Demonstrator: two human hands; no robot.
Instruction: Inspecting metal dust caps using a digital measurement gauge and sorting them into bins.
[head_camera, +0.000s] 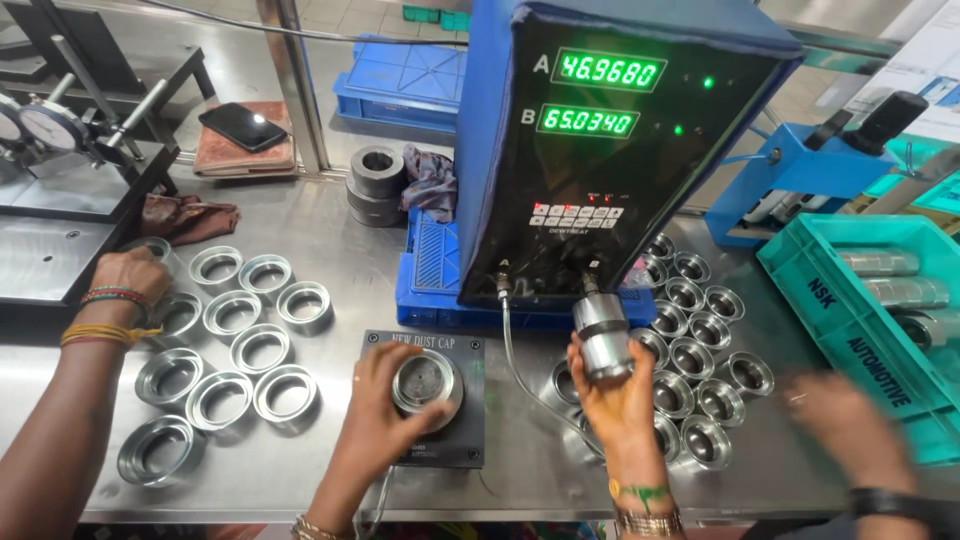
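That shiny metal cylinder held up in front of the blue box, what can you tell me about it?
The metal cylinder is a short, polished steel-looking plug with grooved bands round it. It stands upright, gripped from below by the right hand, whose fingers wrap its lower half. A dark fitting on top joins it to the front of the blue readout box. It hangs above the steel table, beside rows of shiny cups.
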